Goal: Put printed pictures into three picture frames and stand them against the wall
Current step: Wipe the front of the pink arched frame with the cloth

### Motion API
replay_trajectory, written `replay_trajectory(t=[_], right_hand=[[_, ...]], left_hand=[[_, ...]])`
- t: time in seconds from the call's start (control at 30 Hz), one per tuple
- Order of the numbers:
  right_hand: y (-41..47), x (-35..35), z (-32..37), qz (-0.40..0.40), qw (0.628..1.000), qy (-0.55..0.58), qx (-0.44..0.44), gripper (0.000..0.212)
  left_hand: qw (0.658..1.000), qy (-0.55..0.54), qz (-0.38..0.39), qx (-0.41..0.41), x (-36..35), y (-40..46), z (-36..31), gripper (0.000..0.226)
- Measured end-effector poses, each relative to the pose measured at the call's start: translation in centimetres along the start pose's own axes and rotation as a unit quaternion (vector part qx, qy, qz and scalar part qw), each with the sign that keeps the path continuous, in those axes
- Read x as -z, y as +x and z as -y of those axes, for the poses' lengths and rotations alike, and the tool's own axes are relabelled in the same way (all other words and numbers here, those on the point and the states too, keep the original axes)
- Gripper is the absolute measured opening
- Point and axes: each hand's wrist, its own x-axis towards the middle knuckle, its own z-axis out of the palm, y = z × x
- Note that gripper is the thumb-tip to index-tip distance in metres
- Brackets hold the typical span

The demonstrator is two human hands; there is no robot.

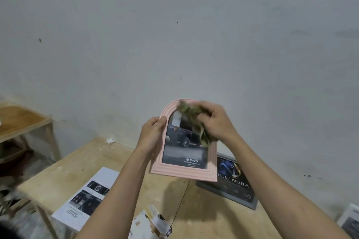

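1. Both bare forearms reached up and forward, converging.
2. The left hand [153,134] was clamped, thumb in front, on something's edge.
3. The right hand [215,122], blurred, was bunched in a fist.

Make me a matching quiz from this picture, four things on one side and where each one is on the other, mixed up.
Things:
1. pink frame
2. green cloth
3. grey frame
4. brochure

Places:
A. lying on the table's left part
B. bunched in the right hand
C. held up by the left hand
D. leaning at the wall, behind the right forearm

Pairs: 1-C, 2-B, 3-D, 4-A
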Motion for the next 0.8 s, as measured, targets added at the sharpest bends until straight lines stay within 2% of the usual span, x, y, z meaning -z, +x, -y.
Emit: replay_trajectory(t=[0.03,0.07,0.17,0.23,0.33,0.57,0.7,0.8], right_hand=[[1.1,0.5,-0.1,-0.058,0.997,-0.025,0.039,0.049],[2.2,0.9,-0.3,-0.079,0.991,-0.07,0.083,0.05],[3.8,1.6,-2.5,0.007,0.94,-0.291,0.18,0.058],[3.2,1.9,-4.6,0.021,0.918,-0.353,0.178,0.062],[1.1,1.9,-6.5,-0.017,0.942,-0.308,0.13,0.065],[-5.7,0.4,-10.0,0.018,0.97,-0.227,0.086,0.065],[-8.8,-2.6,-10.7,-0.016,0.989,-0.144,0.014,0.061],[-9.6,-6.2,-9.5,-0.018,0.993,-0.102,0.053,0.061]], left_hand=[[1.0,-0.012,0.009,-0.002,-0.5,-0.1,0.0,0.025],[0.999,-0.03,0.013,-0.01,-1.0,-0.3,-0.2,0.025],[0.997,-0.058,0.0,-0.04,-2.3,-0.4,-0.5,0.025],[0.995,-0.086,-0.017,-0.041,-2.5,-0.2,-0.5,0.026],[0.992,-0.107,-0.049,-0.055,-2.2,0.0,0.0,0.02],[0.984,-0.129,-0.114,-0.055,-1.8,1.0,0.6,0.024],[0.983,-0.096,-0.14,-0.073,-2.6,1.2,0.6,0.024],[0.984,-0.087,-0.138,-0.067,-3.9,1.3,1.2,0.025]])
